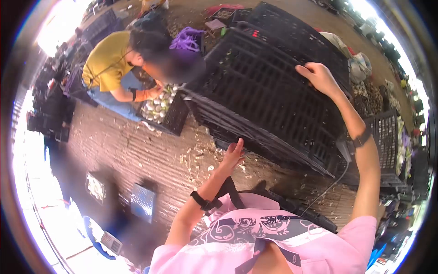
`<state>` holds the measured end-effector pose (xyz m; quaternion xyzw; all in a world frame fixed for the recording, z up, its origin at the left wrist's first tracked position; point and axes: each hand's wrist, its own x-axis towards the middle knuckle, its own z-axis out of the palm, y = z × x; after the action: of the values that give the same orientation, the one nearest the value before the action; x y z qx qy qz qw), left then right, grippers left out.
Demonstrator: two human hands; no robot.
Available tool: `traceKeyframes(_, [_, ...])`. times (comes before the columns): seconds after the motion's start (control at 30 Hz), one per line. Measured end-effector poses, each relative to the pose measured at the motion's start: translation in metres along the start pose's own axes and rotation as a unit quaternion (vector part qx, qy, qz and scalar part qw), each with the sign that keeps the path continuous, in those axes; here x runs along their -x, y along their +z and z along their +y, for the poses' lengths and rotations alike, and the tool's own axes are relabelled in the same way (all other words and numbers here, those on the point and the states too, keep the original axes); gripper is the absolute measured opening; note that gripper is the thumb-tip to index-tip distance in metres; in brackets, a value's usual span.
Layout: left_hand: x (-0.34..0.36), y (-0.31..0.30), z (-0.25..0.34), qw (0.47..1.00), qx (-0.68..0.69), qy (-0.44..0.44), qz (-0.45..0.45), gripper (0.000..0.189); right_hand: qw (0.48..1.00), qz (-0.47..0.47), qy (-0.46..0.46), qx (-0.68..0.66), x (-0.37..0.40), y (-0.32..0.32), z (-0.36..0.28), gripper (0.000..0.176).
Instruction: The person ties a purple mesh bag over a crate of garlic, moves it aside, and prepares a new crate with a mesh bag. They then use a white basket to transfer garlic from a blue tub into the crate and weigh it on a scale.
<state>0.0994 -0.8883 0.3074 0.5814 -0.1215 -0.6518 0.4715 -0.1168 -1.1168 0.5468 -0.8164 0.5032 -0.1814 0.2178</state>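
A large black slatted plastic crate (269, 91) lies in front of me, its long side facing my body. My left hand (233, 157) is at the lower near side of this crate, fingertips close against the dark edge, with fingers apart and nothing seen in them. Over the far right part of the crate's top is my right hand (320, 78), loosely bent, the thumb held away from the fingers. No object shows in it. Both wrists wear dark bands.
At left, a person in a yellow shirt (107, 59) bends over a black crate of white bulbs (157, 109), probably garlic. Purple netting (187, 40) lies beyond. Another black crate (383, 141) stands at right. Pale scraps litter the ridged floor (150, 148). A thin cable (326, 189) runs near my right arm.
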Motion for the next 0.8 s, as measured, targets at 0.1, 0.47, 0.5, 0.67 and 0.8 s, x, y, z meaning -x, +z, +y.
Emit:
traceKeyframes(0.1, [-0.027,-0.001,-0.008,0.999,-0.017,0.02,-0.045,0.04,0.996,0.085,0.003,0.015,0.01,0.005,-0.004,0.055])
traceKeyframes(0.47, [0.021,-0.019,0.033,0.948,-0.198,0.23,-0.099,0.047,0.93,0.35,0.107,0.023,0.202,-0.013,-0.01,0.034])
traceKeyframes(0.5, [0.023,-0.01,0.033,0.942,-0.117,0.303,-0.085,0.037,0.897,0.428,0.101,0.05,0.222,-0.016,0.008,0.033])
traceKeyframes(0.67, [0.031,0.023,0.084,0.898,-0.167,0.403,-0.061,0.023,0.864,0.462,0.169,-0.112,0.272,-0.044,-0.046,0.033])
traceKeyframes(0.8, [0.014,0.049,0.129,0.875,-0.167,0.451,-0.061,0.023,0.86,0.444,0.065,0.242,0.29,-0.056,-0.039,0.04])
